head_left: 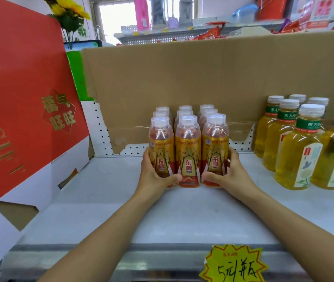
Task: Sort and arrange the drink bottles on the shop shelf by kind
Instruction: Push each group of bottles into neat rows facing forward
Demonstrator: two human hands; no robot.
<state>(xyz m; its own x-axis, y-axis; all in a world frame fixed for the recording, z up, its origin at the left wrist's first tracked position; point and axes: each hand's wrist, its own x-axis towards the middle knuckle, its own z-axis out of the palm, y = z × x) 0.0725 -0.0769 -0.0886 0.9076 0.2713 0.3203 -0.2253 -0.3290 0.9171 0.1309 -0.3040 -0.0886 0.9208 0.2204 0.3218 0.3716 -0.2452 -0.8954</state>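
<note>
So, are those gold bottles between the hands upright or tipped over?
Upright. The gold bottles stand caps up in three rows on the shelf; the left hand and right hand grip the outer front ones.

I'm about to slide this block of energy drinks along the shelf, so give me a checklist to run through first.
1. The energy drink bottles upright, packed three by three: ok.
2. Grip of left hand on the block's left side: ok.
3. Grip of right hand on its right side: ok.
4. Gap to the tea bottles on the right: ok.
5. Gap to the tilted gift box on the left: ok.
6. Back row clear of the cardboard behind: cannot tell.
</note>
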